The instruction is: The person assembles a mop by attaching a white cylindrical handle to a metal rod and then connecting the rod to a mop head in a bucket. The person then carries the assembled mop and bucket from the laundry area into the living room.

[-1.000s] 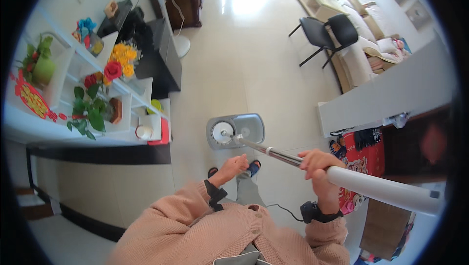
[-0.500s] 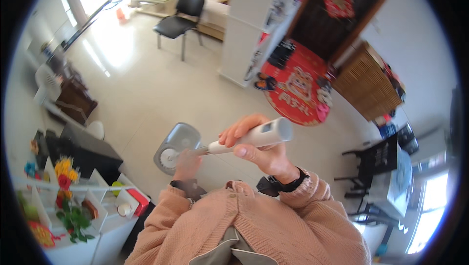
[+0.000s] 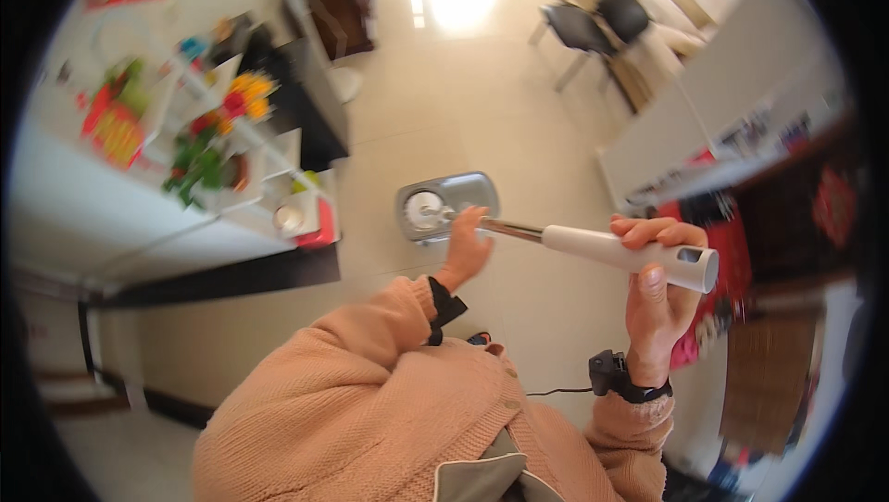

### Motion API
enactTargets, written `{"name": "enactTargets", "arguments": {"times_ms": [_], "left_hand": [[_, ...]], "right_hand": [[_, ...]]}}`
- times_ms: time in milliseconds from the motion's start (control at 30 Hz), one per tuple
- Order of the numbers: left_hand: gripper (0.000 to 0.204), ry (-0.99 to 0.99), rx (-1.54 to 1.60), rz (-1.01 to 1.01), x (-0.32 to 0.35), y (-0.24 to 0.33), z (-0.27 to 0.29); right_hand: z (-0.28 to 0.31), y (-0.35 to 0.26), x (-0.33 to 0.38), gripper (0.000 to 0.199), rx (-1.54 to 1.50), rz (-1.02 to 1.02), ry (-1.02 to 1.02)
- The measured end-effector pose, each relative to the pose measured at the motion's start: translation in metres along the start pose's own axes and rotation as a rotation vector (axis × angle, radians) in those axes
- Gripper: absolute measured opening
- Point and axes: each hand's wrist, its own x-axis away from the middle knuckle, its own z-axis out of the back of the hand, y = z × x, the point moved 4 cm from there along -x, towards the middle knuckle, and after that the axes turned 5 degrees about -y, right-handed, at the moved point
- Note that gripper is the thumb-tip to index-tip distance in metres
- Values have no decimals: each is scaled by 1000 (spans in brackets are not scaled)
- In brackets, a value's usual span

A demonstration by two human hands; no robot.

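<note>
A mop [image 3: 607, 247] with a thick white grip and a thin metal pole slants across in front of me. My right hand [image 3: 659, 294] is wrapped round the white grip near its top end, which has a dark oval slot. Lower down, my left hand [image 3: 468, 247] is closed round the metal pole, close above a grey bucket [image 3: 472, 190]. The bucket stands on the floor with a round white disc-shaped part [image 3: 424, 209] at its left end. The pole's lower end meets this white part; blur and my left hand hide the exact join.
At the left is a white shelf unit with artificial flowers [image 3: 248, 96] and a red box [image 3: 319, 224]. A black chair [image 3: 583, 30] stands at the far right on the tiled floor [image 3: 398, 141]. A pillar [image 3: 713, 76] and a wooden cabinet [image 3: 769, 382] are to the right.
My view has turned left, so the shelf unit is nearer and the door mat sits at the right edge. Both hands stay on the mop, whose grip end now appears farther right.
</note>
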Motion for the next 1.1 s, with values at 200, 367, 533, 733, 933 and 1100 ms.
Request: {"name": "enactTargets", "arguments": {"times_ms": [200, 367, 533, 733, 933, 1100], "left_hand": [[29, 92, 352, 156, -50, 12, 107], [25, 394, 281, 401, -89, -105, 193], [33, 491, 214, 483, -128, -261, 284], [39, 598, 152, 626, -141, -365, 328], [36, 533, 245, 647, -149, -408, 332], [34, 553, 265, 677, -164, -421, 327]], "right_hand": [[-112, 48, -62, 55, -45, -1, -312], [-174, 102, -71, 50, 303, 18, -487], [-158, 173, -66, 30, 532, -264, -422], [-125, 235, -29, 17, 429, -497, -248], [-130, 267, 17, 13, 383, -730, -275], [-133, 272, 18, 14, 342, -724, -270]]}}
